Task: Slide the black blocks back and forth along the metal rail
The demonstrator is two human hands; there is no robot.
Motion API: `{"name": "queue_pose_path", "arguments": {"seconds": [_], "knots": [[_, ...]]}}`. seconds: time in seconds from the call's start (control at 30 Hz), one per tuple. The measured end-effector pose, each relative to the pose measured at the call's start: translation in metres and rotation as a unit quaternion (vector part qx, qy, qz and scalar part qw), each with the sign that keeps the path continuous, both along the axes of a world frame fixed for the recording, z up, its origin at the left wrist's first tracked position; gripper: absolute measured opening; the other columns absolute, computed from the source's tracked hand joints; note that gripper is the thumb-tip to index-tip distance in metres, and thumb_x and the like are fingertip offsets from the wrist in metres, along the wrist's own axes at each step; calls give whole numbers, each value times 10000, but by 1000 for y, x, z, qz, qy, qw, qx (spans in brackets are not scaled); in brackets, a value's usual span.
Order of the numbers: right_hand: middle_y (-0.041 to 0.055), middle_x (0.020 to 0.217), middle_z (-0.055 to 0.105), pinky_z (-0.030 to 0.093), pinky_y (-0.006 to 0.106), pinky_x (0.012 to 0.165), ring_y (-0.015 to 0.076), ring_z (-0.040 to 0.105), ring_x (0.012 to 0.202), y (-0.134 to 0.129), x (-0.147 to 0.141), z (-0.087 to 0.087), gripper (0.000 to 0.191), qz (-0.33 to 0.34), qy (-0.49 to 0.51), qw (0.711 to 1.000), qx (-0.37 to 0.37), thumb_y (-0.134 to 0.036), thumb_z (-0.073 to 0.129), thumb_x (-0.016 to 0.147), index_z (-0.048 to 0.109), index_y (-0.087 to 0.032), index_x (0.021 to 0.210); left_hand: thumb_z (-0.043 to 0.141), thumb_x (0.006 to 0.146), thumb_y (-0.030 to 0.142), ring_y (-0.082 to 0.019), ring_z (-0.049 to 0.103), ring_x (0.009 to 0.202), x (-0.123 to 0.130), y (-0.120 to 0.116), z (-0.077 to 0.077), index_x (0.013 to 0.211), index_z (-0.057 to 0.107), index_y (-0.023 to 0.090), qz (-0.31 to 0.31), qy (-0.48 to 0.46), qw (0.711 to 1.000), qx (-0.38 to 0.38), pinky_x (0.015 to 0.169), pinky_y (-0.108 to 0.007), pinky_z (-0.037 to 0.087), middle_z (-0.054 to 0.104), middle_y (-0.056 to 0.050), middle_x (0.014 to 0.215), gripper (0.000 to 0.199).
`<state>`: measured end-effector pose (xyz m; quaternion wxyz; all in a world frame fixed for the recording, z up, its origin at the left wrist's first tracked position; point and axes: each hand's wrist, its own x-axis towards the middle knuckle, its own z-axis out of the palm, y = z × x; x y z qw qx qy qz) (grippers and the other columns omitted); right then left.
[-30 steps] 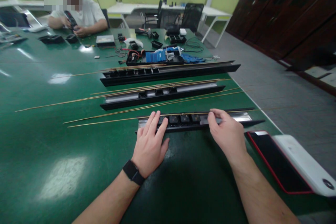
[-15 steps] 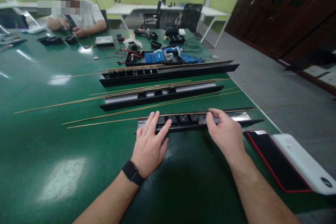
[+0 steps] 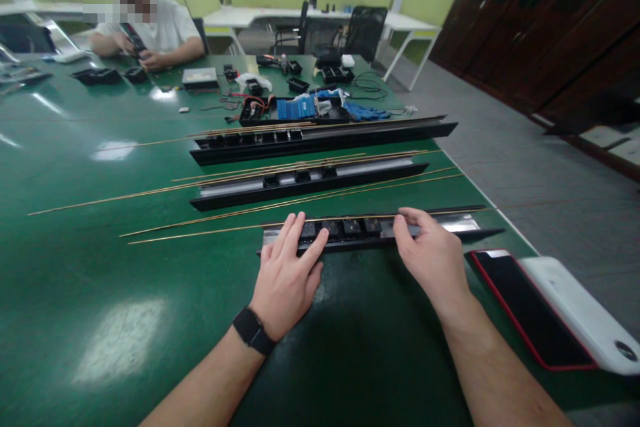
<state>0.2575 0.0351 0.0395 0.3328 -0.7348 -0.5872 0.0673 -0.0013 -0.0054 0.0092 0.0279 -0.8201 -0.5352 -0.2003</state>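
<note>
A long black channel [image 3: 350,247] with a shiny inner strip lies nearest me on the green table, with several black square blocks [image 3: 351,228] sitting in it. Fingers spread, my left hand [image 3: 287,267] rests over the channel's left end, its fingertips near the leftmost block. Along the channel's far edge runs a thin brass-coloured rod [image 3: 200,234], sticking out past the left end. My right hand [image 3: 433,250] is pinched at the channel's right part, thumb and index finger closed on the rod. The fingertips partly hide the contact.
Behind lie two more black channels [image 3: 310,191] [image 3: 325,145] with loose thin rods [image 3: 290,201] around them. A black tray [image 3: 245,121] holds wires and blue items. Right of me are a red-edged phone-like device [image 3: 530,310] and a white case [image 3: 583,313]. Across the table sits a person [image 3: 170,33].
</note>
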Motion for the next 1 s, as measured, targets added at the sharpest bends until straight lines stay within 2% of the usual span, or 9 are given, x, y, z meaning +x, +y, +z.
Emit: {"name": "queue_pose_path", "arguments": {"seconds": [1.0], "knots": [[98,965,811,571,415,929,290,764,905,1,3,-3,417,-16,-7,1000,9,-478,557,955,804,-203,1148,627,958,241,-383,273,1606,1,0,-2,1570,464,286,3,2,1000,4,1045,-580,503,259,-198,1736,635]]}}
